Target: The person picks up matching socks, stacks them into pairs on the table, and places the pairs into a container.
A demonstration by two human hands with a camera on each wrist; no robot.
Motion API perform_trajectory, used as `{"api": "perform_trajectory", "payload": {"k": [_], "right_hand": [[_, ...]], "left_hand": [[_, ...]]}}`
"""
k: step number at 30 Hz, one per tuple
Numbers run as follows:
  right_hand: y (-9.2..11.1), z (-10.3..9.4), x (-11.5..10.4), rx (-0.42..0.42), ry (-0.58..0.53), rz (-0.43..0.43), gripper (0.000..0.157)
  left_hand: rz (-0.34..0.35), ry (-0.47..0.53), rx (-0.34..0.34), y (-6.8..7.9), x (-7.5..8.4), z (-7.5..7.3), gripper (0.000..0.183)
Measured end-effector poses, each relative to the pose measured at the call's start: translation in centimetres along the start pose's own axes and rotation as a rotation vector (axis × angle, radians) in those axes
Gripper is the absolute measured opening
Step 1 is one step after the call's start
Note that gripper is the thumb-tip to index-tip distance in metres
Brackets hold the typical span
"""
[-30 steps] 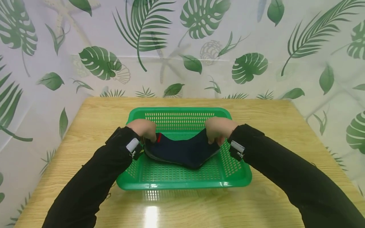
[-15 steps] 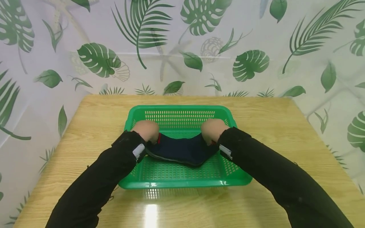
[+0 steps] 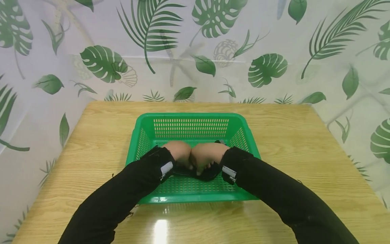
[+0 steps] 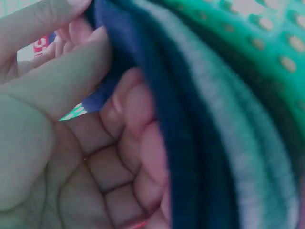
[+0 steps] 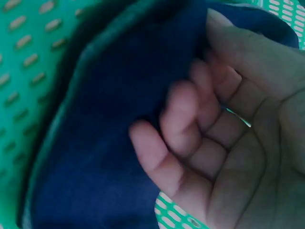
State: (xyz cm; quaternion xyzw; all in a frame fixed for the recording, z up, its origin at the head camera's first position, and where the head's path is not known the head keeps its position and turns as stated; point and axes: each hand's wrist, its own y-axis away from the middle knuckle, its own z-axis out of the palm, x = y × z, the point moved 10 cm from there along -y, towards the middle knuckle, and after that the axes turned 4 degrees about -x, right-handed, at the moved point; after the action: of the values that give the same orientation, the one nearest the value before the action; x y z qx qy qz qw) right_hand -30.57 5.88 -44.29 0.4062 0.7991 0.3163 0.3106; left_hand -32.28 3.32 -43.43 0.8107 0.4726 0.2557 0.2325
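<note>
Navy socks (image 3: 210, 173), layered together, lie in the green plastic basket (image 3: 158, 199), largely hidden under my hands in the head view. My left hand (image 3: 179, 152) pinches the dark fabric between thumb and curled fingers. In the left wrist view, navy and pale grey sock layers (image 4: 190, 114) run beside my fingers. Close against the left, my right hand (image 3: 207, 156) grips the socks too, its thumb pressing on the navy cloth (image 5: 105, 133) in the right wrist view. A dark end with a grey patch shows behind my right wrist.
The basket stands on a wood-grain table (image 3: 289, 142) with slotted walls all round. Leaf-patterned cloth (image 3: 195, 81) hangs behind and at both sides of the table. A small red-and-white patch (image 4: 41, 44) shows past the left fingers.
Both hands have come inward from the sock ends until they meet mid-basket. The socks, stretched out between them earlier, are now folded up beneath the hands.
</note>
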Motion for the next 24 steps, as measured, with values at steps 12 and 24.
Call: {"api": "perform_trajectory", "payload": {"k": [12, 24], "right_hand": [[0.7, -2.0, 2.3, 0.009, 0.014, 0.11, 0.02], [2.2, -2.9, 5.2, 0.05, 0.099, 0.271, 0.043]], "left_hand": [[-0.062, 0.006, 0.018, 0.5, -1.5, -2.3, 0.034], [-0.227, -0.17, 0.007, 0.7, -3.0, -2.6, 0.048]]}}
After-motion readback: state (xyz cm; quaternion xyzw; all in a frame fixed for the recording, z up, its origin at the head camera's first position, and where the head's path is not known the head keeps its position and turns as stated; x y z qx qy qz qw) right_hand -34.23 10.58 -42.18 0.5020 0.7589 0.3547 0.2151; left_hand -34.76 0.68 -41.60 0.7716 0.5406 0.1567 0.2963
